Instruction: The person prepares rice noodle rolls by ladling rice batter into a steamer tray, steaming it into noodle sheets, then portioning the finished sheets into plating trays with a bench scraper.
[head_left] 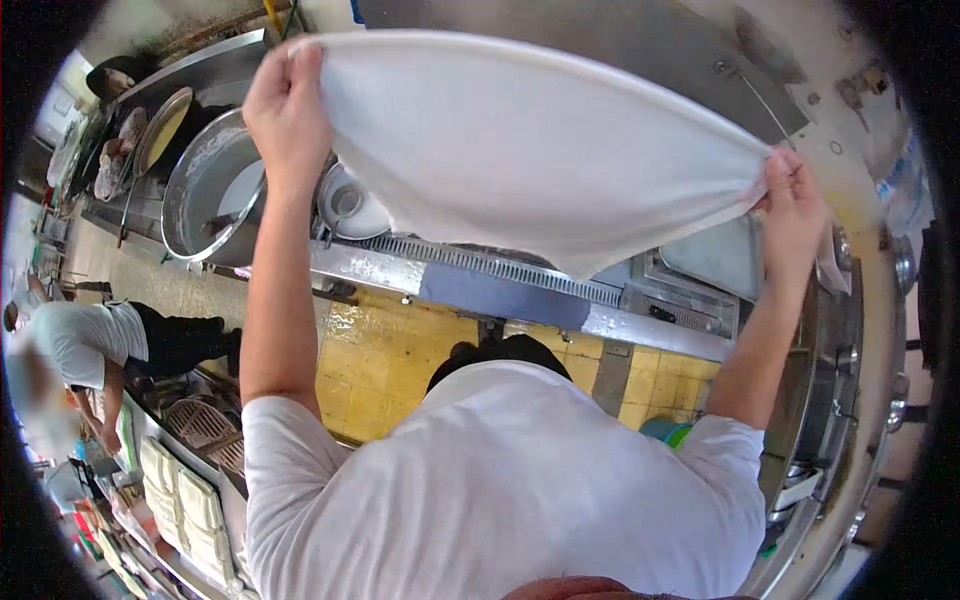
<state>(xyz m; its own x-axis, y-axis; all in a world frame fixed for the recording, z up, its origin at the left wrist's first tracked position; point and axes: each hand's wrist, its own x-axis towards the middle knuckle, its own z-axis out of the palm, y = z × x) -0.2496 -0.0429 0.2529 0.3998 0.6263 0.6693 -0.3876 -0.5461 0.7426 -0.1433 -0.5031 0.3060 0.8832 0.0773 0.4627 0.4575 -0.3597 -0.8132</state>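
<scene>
A white cloth (540, 140) is stretched wide between my two raised hands, its lower edge hanging in loose points. My left hand (290, 115) pinches the upper left corner, with the thumb pressed to the fingers. At the other end, my right hand (790, 195) grips the bunched right corner. The cloth hangs over the metal counter and hides much of it. Below its left side, a white round dish with a small ring-shaped piece (350, 203) shows beside my left forearm. A shallow metal tray (715, 255) lies partly covered near my right forearm.
A big metal pot (215, 185) with pale liquid and a utensil stands left. Beyond it is a pan with yellow contents (165, 130). A slotted drain (500, 268) runs along the counter front. Another person (90, 345) bends over a left-hand table holding white containers (185, 510).
</scene>
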